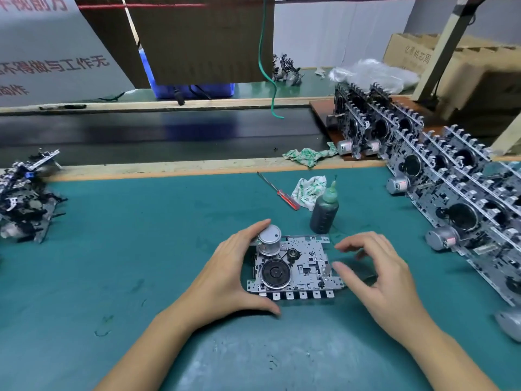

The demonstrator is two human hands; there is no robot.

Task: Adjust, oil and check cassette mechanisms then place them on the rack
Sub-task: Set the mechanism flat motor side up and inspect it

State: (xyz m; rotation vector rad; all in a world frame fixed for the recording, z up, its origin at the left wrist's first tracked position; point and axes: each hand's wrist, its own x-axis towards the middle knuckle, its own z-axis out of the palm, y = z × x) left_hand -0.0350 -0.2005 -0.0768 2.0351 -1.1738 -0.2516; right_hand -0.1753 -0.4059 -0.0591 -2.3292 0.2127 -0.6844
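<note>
Cupping the mechanism point(296, 266) from its left, my left hand point(225, 275) had its fingers curved round the motor point(269, 238) corner and its thumb tucked along the near edge, holding it flat on the green mat point(112, 249). My right hand point(377, 269) hovered just beside the right edge, fingers loosely curled and spread, gripping nothing; whether the thumb tip touched the plate I couldn't tell. Behind sat the oil bottle point(324, 213), with a rag point(307, 190) and red-handled screwdriver point(279, 191) beyond it. Off right, racked mechanisms point(451, 176) stood in rows. Far left lay a heap of parts point(25, 196).
</note>
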